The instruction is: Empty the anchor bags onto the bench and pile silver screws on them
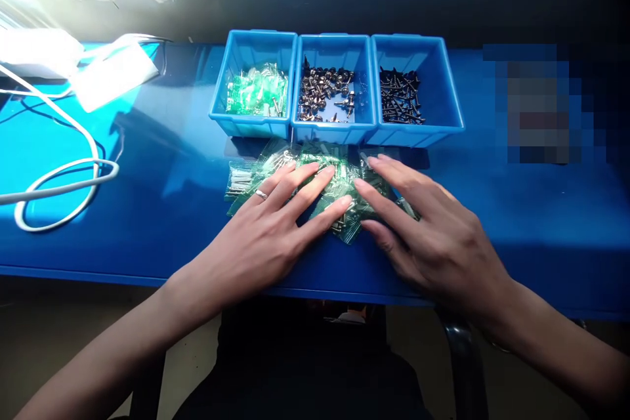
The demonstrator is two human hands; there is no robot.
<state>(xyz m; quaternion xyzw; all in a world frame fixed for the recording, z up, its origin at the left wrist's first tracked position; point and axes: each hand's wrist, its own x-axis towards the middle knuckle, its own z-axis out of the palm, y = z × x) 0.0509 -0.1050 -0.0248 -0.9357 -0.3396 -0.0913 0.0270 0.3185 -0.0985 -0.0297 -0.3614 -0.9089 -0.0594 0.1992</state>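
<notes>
Several clear and green plastic packets (349, 226) with small metal parts inside lie in a pile on the blue table, in front of three blue bins. My left hand (275, 226) wears a ring and rests on the left and middle of the pile, fingers spread, gripping nothing. On the right side of the pile lies my right hand (433, 230), its fingers apart and touching the packets. The left bin (251, 126) holds green packets and a loose screw. Shiny metal fasteners (319, 88) sit in the middle bin, and dark screws (399, 98) in the right bin.
A white cable (93, 164) loops over the blue table (162, 223) at the left, near a white box-like object (115, 75). A blurred-out, pixelated item (537, 111) stands at the right. The table's front edge runs below my wrists, with a black chair arm (460, 354) beneath.
</notes>
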